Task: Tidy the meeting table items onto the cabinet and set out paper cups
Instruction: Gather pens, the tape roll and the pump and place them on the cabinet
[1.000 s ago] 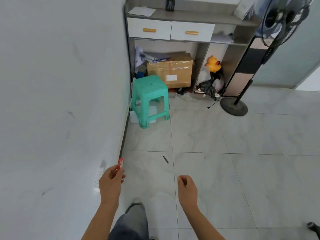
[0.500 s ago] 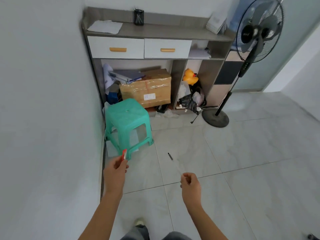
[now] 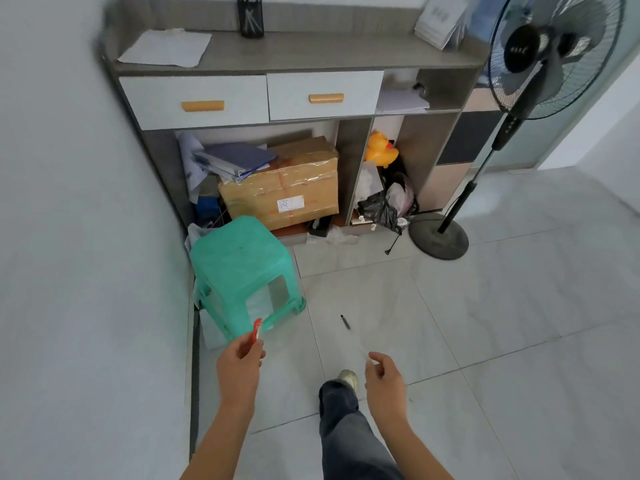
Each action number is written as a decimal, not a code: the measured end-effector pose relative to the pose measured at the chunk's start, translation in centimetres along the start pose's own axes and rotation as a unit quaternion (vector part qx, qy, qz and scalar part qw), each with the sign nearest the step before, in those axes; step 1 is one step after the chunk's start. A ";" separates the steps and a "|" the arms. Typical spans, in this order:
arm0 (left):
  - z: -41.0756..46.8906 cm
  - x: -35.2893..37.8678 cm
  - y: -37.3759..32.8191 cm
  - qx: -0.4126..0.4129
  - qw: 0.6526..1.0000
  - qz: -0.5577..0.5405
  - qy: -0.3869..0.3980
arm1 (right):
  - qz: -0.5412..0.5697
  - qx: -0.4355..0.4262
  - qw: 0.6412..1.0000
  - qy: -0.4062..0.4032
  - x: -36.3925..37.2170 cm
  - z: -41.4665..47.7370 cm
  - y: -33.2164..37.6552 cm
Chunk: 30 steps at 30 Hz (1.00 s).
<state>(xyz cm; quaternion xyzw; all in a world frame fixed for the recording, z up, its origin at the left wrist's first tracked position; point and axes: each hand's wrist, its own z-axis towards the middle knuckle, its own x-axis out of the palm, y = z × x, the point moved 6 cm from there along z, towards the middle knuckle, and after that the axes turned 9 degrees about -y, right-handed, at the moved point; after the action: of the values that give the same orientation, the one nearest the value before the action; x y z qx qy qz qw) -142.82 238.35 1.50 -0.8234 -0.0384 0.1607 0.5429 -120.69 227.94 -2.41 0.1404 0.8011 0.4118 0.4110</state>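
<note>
My left hand (image 3: 240, 363) is shut on a small red object (image 3: 257, 330) pinched between thumb and fingers. A thin clear pen with a black tip (image 3: 345, 322) points forward over the floor from the pinched fingers of my right hand (image 3: 386, 379). Ahead stands the grey cabinet (image 3: 311, 55) with two white drawers. On its top lie a white sheet of paper (image 3: 166, 47), a black pen holder (image 3: 250, 16) and white booklets (image 3: 439, 19) at the right. Both hands are well short of the cabinet, at about waist height. No paper cups are in view.
A teal plastic stool (image 3: 242, 271) stands between me and the cabinet's left half, against the white wall (image 3: 86, 237). A standing fan (image 3: 550, 57) with a round base (image 3: 439, 242) is at the right. A cardboard box (image 3: 282, 194), folders, bags and a yellow duck (image 3: 381, 148) fill the lower shelves.
I have walked closer to the cabinet; it, the stool and the fan now loom larger. Both hands keep their hold on the red object and the pen.
</note>
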 end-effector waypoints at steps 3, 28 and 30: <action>3.1 4.1 -1.8 -0.001 1.000 -0.001 -0.018 | 0.014 -0.029 0.999 0.002 0.5 6.3 4.1; 28.9 28.8 -25.1 0.061 0.984 -0.138 -0.095 | 0.149 -0.150 0.972 0.099 5.9 40.5 34.8; 31.6 29.6 -29.4 0.096 0.977 -0.157 -0.104 | 0.168 -0.170 0.966 0.099 6.6 43.0 39.4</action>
<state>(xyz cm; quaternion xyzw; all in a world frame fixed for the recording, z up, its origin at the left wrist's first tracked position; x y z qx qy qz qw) -121.27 285.23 10.26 -0.7299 -0.2078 0.1618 0.6308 -96.03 279.54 10.62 0.1601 0.7208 0.6168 0.2726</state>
